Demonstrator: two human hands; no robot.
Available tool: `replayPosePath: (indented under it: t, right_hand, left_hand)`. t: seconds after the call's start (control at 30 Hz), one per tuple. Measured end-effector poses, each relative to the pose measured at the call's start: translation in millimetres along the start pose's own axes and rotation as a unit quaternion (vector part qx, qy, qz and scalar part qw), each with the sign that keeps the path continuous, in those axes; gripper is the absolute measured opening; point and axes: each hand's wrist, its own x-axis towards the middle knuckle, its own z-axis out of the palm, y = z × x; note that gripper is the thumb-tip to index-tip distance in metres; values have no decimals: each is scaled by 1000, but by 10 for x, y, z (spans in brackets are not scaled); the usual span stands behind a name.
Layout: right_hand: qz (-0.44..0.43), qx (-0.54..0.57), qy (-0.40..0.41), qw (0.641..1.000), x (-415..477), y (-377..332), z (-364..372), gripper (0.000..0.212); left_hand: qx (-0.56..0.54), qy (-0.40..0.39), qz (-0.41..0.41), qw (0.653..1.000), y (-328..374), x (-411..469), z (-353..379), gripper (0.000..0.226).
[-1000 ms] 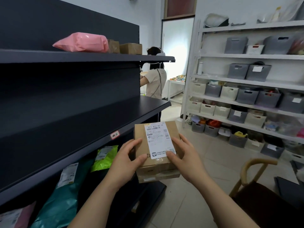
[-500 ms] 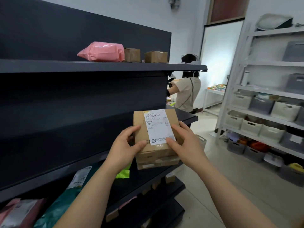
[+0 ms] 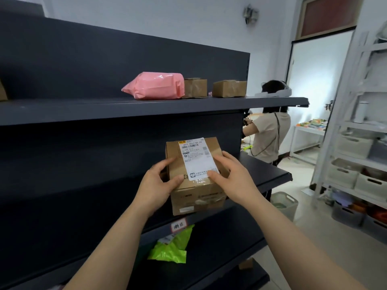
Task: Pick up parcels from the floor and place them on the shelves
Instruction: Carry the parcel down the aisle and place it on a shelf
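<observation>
Parcel: labelled cardboard box (image 3: 194, 193), at front edge of middle shelf (image 3: 270, 174); resting on it or not, can't tell.
Left hand (image 3: 156, 185): grips box's left side.
Right hand (image 3: 236, 178): grips right side, thumb on label (image 3: 198, 158).
Done: pink mailer (image 3: 155, 86), small cartons (image 3: 195, 87) on top shelf (image 3: 146, 109); green mailer (image 3: 171, 245) below.
Left: push in, let go.

Only the person's two arms show. The left forearm (image 3: 117, 243) and the right forearm (image 3: 293, 243) are bare from the wrist to the lower edge of the view. Both are smooth and slender, and each looks broader nearer the wide-angle camera. The left grip (image 3: 156, 185) and the right grip (image 3: 234, 181) are bare hands. The thumbnails that show are short and plain; finer detail is too small to tell.
</observation>
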Motion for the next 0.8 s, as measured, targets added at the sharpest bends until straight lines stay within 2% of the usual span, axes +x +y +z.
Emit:
replayPosePath:
  t: [0.13, 0.33, 0.5, 0.67, 0.8]
  right_hand:
    - [8, 3, -23, 1000, 348, 25, 191, 59]
    - [6, 34, -57, 998, 733, 90, 495, 59]
    - [1, 49, -94, 994, 981, 156, 635, 59]
    - [8, 54, -154, 987, 1242, 180, 716, 60]
    - [2, 67, -201, 977, 1409, 197, 771, 61]
  left_hand:
    - [27, 13, -15, 999, -77, 246, -130, 59]
    - [-16, 30, -55, 998, -272, 494, -235, 58]
    - [-8, 59, -70, 996, -344, 642, -271, 58]
    - [20, 82, -89, 992, -347, 730, -285, 55]
    - [3, 86, -125, 988, -285, 784, -305, 50]
